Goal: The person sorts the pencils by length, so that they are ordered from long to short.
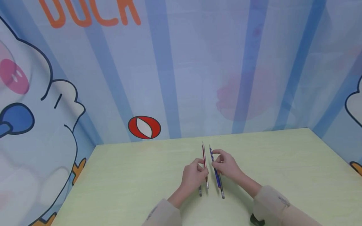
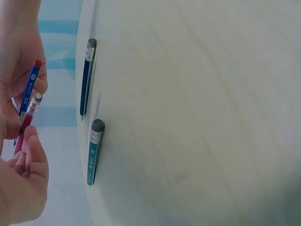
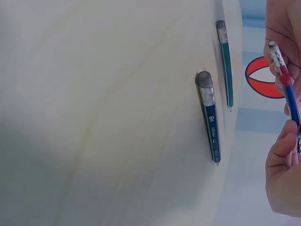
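A red pencil [image 1: 204,153] with a metal-banded eraser end is pinched between the thumb and fingers of my left hand [image 1: 193,175]. My right hand [image 1: 228,165] pinches a blue pencil [image 1: 217,179] with a red end. Both held pencils stand side by side, points away from me, a small gap between them in the head view. On the table below lie a green pencil [image 2: 94,153], nearer the left hand, and a dark blue pencil [image 3: 211,127], nearer the right hand. Both have grey erasers, and the hands partly hide them in the head view.
The pale yellow-green table [image 1: 127,175] reaches back to a blue striped backdrop [image 1: 195,78] with cartoon drawings. A small dark object [image 1: 257,219] sits by the right sleeve [image 1: 271,204].
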Available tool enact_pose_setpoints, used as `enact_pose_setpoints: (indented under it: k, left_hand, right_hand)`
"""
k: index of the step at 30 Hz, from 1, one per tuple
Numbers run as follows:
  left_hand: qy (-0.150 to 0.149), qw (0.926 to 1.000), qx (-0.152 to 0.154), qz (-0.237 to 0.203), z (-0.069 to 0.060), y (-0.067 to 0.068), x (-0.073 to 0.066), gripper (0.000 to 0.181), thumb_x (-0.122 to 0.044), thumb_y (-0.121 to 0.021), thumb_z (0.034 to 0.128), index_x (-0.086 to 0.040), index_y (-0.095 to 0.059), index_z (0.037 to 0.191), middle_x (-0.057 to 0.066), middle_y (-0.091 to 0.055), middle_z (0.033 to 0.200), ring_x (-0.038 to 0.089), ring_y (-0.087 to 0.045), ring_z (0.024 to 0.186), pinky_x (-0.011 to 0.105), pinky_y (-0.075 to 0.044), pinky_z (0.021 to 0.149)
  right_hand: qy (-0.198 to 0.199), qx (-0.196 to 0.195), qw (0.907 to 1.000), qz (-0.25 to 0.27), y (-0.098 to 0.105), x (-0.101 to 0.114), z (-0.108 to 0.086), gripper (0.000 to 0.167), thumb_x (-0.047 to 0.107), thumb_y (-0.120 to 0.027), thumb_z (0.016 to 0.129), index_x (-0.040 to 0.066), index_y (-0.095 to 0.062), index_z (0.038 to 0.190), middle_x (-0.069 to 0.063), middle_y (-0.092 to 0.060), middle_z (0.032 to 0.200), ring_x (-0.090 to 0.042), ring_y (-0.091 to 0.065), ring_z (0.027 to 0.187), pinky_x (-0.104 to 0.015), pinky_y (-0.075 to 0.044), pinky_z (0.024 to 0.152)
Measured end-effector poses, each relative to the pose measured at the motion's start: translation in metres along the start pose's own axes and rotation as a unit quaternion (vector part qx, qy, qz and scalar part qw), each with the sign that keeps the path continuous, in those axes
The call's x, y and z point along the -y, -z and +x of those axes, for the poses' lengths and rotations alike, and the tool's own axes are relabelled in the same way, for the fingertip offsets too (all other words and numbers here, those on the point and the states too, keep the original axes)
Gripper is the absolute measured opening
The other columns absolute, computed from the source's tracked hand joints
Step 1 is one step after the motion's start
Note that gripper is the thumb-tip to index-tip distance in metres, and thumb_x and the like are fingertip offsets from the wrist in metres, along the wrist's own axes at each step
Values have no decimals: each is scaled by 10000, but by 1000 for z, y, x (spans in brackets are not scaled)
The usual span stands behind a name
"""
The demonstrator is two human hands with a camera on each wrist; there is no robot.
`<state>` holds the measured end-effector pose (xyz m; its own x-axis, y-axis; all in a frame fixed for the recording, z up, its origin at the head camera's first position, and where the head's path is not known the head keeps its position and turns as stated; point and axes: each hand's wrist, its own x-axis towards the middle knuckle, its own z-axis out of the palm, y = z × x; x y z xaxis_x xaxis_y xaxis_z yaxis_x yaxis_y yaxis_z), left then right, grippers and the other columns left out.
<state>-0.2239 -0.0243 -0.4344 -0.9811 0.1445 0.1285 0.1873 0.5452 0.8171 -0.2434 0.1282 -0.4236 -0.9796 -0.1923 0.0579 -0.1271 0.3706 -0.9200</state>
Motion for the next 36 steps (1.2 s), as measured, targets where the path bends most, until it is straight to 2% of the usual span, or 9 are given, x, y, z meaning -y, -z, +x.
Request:
enact_pose_setpoints:
  k: [6,11,18,21,25,28,32,36]
  left_hand:
    - [66,9981,351,-510,-7,2,-2,272,-149,-551,793,-87,-537,1058,-18,-620,673,82,-577,512,194,-392,440]
    - [49,9962,458,-735,-12,2,-2,280,-147,-548,806,-79,-525,1076,-1,-629,693,133,-620,541,194,-381,433]
    - [29,9961,459,-752,-16,4,-4,277,-132,-530,796,-73,-532,1067,-3,-628,684,145,-619,537,201,-399,427]
    - [14,9967,438,-687,-19,9,-5,286,-138,-538,803,-67,-527,1080,1,-630,690,134,-615,539,211,-405,422]
    - [61,9984,373,-431,-21,23,-5,313,-151,-557,802,-66,-521,1101,6,-630,698,118,-608,545,211,-404,433]
    - [267,9989,360,-145,-20,39,-3,310,-168,-560,814,-85,-519,1110,-6,-617,684,144,-607,565,210,-402,459]
    - [537,9976,345,253,-20,63,4,299,-180,-568,834,-93,-515,1115,-18,-587,658,159,-594,578,219,-399,482]
    - [675,9955,261,610,-22,87,15,295,-154,-585,826,-61,-522,1099,-2,-577,645,143,-580,566,228,-403,491]
  right_hand:
    - [116,61,9994,312,-2,5,-7,457,8,-523,788,-22,-399,1228,-28,-512,670,-90,-458,474,-199,-375,423]
    - [162,100,9988,445,-6,8,-12,457,4,-522,788,-13,-395,1227,-35,-518,684,-92,-477,481,-179,-374,420]
    - [218,218,9974,655,-10,9,-17,448,3,-523,797,-24,-390,1224,-32,-508,686,-108,-489,478,-181,-381,417]
    - [247,295,9968,694,-12,9,-19,446,6,-528,801,-22,-389,1224,-34,-504,683,-118,-495,479,-182,-378,411]
    - [281,374,9971,598,-13,12,-22,445,17,-540,810,-15,-389,1228,-40,-506,681,-120,-497,487,-189,-374,405]
    - [280,425,9972,554,-14,13,-25,448,24,-543,816,-11,-385,1234,-49,-515,686,-125,-496,492,-195,-379,405]
    - [282,499,9967,572,-15,14,-28,454,22,-542,819,-19,-378,1241,-63,-525,694,-141,-501,497,-199,-386,407]
    - [257,566,9966,541,-16,11,-28,455,17,-541,822,-29,-374,1243,-65,-527,698,-138,-504,502,-197,-389,413]
